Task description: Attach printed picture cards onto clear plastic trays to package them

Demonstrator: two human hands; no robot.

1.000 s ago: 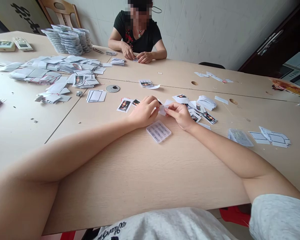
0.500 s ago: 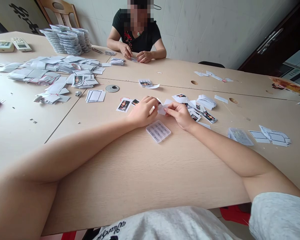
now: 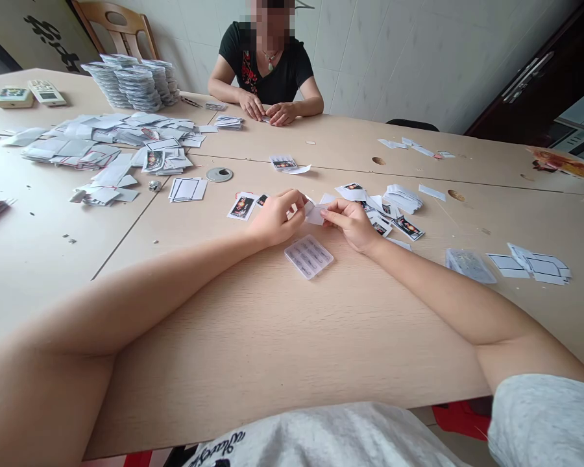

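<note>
Between my hands is a small white paper label (image 3: 315,215). My left hand (image 3: 283,217) is closed, its thumb and forefinger pinched at the label's left edge. On the other side, my right hand (image 3: 349,222) grips the label between thumb and fingers. Just below them on the table lies a clear plastic compartment box (image 3: 309,257) with small slim pieces inside, too small to make out. Black printed cards (image 3: 242,207) lie left of my left hand. More printed cards (image 3: 407,227) and a stack of white paper strips (image 3: 403,198) are beside my right hand.
Across the table a person (image 3: 267,71) handles something small. Piled paper cards (image 3: 102,133) and stacked clear packs (image 3: 136,84) stand at the left. Another box with a printed card (image 3: 284,163) lies ahead; a clear box (image 3: 470,266) and bordered labels (image 3: 540,264) lie right.
The label between my hands has turned slightly, and a dark patch near my left fingertips no longer shows. My hands stay almost in place. The view has shifted a little.
</note>
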